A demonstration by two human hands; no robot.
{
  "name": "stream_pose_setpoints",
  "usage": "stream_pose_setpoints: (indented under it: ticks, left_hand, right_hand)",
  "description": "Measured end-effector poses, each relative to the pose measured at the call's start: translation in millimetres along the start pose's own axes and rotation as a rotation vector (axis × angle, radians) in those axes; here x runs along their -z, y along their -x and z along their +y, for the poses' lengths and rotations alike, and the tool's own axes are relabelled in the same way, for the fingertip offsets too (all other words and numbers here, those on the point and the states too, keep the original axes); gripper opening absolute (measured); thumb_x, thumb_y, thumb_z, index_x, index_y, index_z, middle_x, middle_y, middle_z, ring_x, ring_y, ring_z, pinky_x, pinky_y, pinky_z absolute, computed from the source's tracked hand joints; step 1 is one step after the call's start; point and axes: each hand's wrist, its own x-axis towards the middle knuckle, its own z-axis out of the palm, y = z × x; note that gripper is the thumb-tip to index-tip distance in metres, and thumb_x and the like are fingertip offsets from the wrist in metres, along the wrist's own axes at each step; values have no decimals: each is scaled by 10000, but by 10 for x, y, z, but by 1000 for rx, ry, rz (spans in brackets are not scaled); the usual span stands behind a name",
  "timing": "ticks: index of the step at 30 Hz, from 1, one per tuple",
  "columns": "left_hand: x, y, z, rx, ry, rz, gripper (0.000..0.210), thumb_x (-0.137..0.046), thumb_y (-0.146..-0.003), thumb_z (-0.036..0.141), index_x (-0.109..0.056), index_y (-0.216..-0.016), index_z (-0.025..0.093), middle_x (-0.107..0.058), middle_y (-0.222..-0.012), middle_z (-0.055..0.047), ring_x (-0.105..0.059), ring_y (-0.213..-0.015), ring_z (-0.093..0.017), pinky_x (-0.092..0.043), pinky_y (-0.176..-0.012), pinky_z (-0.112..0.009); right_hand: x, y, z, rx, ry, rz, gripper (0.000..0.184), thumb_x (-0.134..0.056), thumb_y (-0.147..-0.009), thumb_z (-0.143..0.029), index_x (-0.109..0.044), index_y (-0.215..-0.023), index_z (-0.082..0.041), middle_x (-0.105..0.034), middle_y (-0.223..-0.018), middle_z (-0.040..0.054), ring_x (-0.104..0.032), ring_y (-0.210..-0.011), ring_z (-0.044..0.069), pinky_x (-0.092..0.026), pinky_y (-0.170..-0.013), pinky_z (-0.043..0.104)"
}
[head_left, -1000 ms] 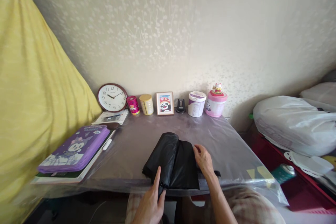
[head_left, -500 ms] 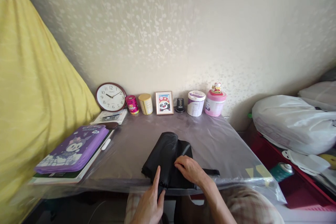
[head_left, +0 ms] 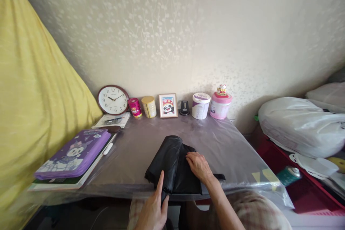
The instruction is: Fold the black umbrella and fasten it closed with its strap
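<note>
A black folding umbrella lies collapsed at the table's front edge, its loose cloth spread toward the right. My left hand is closed around the handle end, with the index finger stretched along the cloth. On the right-hand panel, my right hand has its bent fingers closed at the cloth's edge; the thumb is hidden. Beyond that wrist a black strap sticks out over the table.
Plastic film covers the table. On the left, a purple case rests on books. Along the wall stand a clock, cans, a picture frame and tubs. A red bin and white bags are at right.
My right hand has slid outward to the right and slightly away along the cloth, and the right panel lies flatter and more spread. My left hand stays at the handle.
</note>
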Motion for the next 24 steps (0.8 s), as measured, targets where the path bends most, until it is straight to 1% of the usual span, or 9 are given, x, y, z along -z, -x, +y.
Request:
stream_pose_setpoints:
  ticks: [2, 4, 7, 10, 12, 14, 19, 24]
  left_hand:
    - [10, 10, 10, 4, -5, 1, 620, -297, -903, 238, 29, -1429, 209, -596, -1205, -61, -576, -1057, -140, -401, -878, -219]
    - [23, 19, 19, -1, 3, 5, 621, -292, -904, 241, 43, -1427, 219, -578, -1231, -52, -574, -1060, -138, -407, -866, -213]
    - [34, 21, 23, -4, -4, 4, 611, -285, -909, 256, 34, -1429, 211, -611, -1181, -59, -606, -1001, -146, -416, -848, -219]
    - [23, 9, 10, -15, 15, 2, 610, -279, -912, 257, 41, -1428, 199, -640, -1130, -64, -597, -1023, -152, -410, -862, -228]
    - [8, 1, -4, -22, 46, 2, 617, -276, -913, 255, 65, -1425, 212, -613, -1180, -60, -583, -1050, -151, -411, -863, -229]
    - [-4, -3, -14, -18, 56, 1, 617, -275, -913, 257, 72, -1424, 232, -575, -1236, -55, -582, -1053, -152, -415, -863, -234]
    - [6, 11, -7, -28, 39, -4, 631, -289, -907, 243, 77, -1421, 232, -515, -1305, -47, -536, -1120, -151, -393, -908, -235]
    - [6, 17, -8, -39, 76, 3, 623, -278, -909, 234, 73, -1423, 218, -479, -1337, -63, -572, -1063, -139, -405, -887, -224]
  right_hand:
    - [52, -2, 62, -120, 30, 83, 267, -391, -875, -198, -632, -991, -209, -651, -1048, 58, -574, -1009, 176, -373, -929, 290]
    - [89, -21, 155, -266, 47, 145, 277, -381, -875, -207, -621, -1011, -185, -656, -1013, 82, -584, -986, 193, -385, -905, 298]
    - [81, -69, 295, -400, -68, 131, 285, -382, -873, -256, -629, -989, -174, -675, -963, 88, -614, -933, 211, -428, -825, 298]
    - [31, -132, 356, -450, -247, 118, 290, -393, -859, -303, -643, -955, -189, -697, -881, 60, -648, -841, 206, -458, -737, 283]
    - [2, -178, 342, -479, -329, 118, 294, -408, -849, -337, -653, -925, -192, -702, -844, 53, -656, -804, 204, -465, -690, 273]
    - [-18, -217, 300, -497, -361, 120, 306, -429, -839, -371, -661, -898, -180, -704, -842, 68, -655, -818, 213, -463, -686, 273]
    - [-31, -247, 199, -507, -292, 139, 349, -450, -828, -432, -644, -922, -158, -697, -883, 103, -647, -862, 235, -444, -705, 287]
    - [35, -225, 142, -488, -221, 142, 317, -441, -840, -418, -622, -938, -177, -689, -774, 63, -650, -758, 212, -422, -656, 275]
